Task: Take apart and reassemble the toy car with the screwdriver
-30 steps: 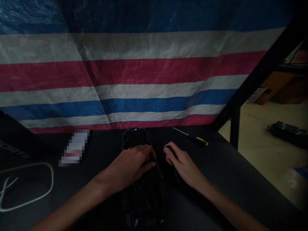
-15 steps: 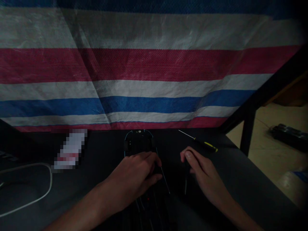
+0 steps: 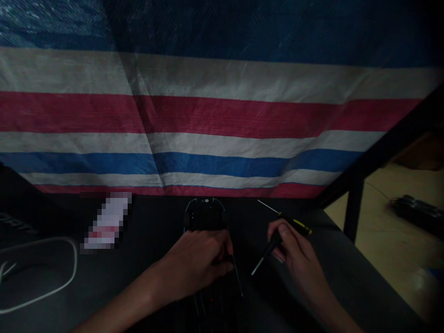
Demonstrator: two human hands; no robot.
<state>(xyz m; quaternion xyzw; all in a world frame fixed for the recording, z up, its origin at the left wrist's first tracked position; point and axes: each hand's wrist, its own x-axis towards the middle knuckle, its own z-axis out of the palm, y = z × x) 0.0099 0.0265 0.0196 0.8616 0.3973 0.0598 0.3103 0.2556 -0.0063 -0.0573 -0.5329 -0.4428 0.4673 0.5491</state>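
Note:
A long black device with thin light-blue edge lines (image 3: 205, 219) lies on the dark table (image 3: 149, 217), running toward me. My left hand (image 3: 204, 256) rests over its middle with bent fingers, gripping its right side and hiding much of it. A small red light shows on the device below that hand. In my right hand (image 3: 289, 245) is a screwdriver (image 3: 266, 254), held by its black handle. Its metal shaft points down and left, the tip apart from the device. Just behind this hand lies a second screwdriver with a black and yellow handle (image 3: 300, 225).
A striped woven sheet (image 3: 194, 115) hangs along the table's back edge. At left are a pixelated flat item (image 3: 107, 224) and a looped white cable (image 3: 74, 263). A dark table-frame bar (image 3: 381, 155) slants at right, with a black object (image 3: 418, 212) on the floor beyond.
The screwdriver in my right hand has swung from nearly upright to slanting down-left, showing more of its shaft. My left hand stays on the device. The whole view has shifted slightly.

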